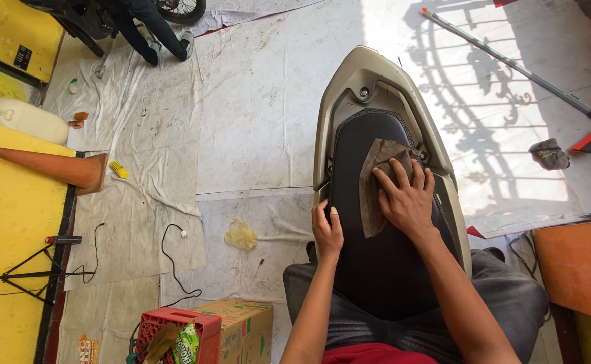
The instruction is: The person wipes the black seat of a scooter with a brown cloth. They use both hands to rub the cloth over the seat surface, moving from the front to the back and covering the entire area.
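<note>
A scooter's black seat with a beige rear body panel lies in front of me, between my legs. My right hand presses flat, fingers spread, on a brown-grey rag lying on the seat's upper part. My left hand rests on the seat's left edge, fingers curled over the side.
Dirty white sheets cover the floor. An orange cone lies left, near a white bottle. A red crate and cardboard box stand at the bottom. A broom and a crumpled cloth lie right. Another person's legs show top left.
</note>
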